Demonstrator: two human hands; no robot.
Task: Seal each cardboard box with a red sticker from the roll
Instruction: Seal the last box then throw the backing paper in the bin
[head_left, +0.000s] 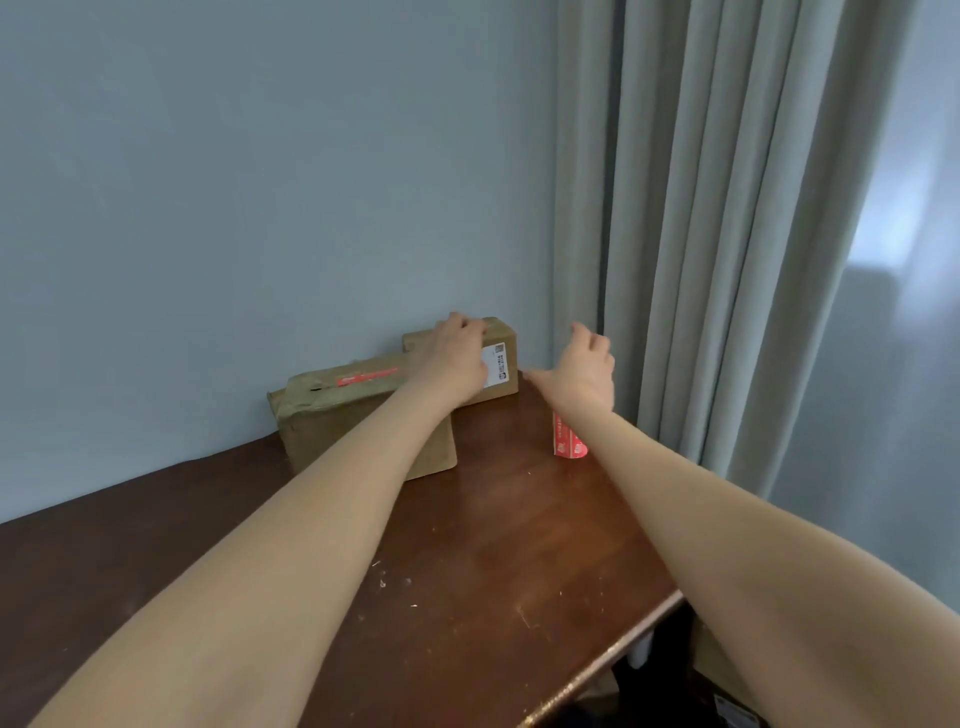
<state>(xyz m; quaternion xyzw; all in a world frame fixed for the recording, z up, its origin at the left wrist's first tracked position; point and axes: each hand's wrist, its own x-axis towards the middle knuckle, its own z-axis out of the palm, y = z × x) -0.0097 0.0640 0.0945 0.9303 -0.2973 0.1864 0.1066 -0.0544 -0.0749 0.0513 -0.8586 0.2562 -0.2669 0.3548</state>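
Observation:
Two brown cardboard boxes stand against the wall at the far end of the table. The larger box (332, 415) on the left carries a red sticker (366, 376) along its top seam. My left hand (454, 358) lies over the top and front of the smaller box (501, 358), which has a white label, with fingers curled over its upper edge. My right hand (584, 369) hovers just right of that box, thumb stretched toward it, fingers loosely bent, holding nothing. The red sticker roll (566, 441) stands on the table under my right wrist, partly hidden.
The dark wooden table (493, 545) has its right edge running diagonally at lower right. Grey-green curtains (727, 234) hang close to the right of the boxes. A blue-grey wall (260, 182) backs the table. Dark items sit on the floor below the table edge.

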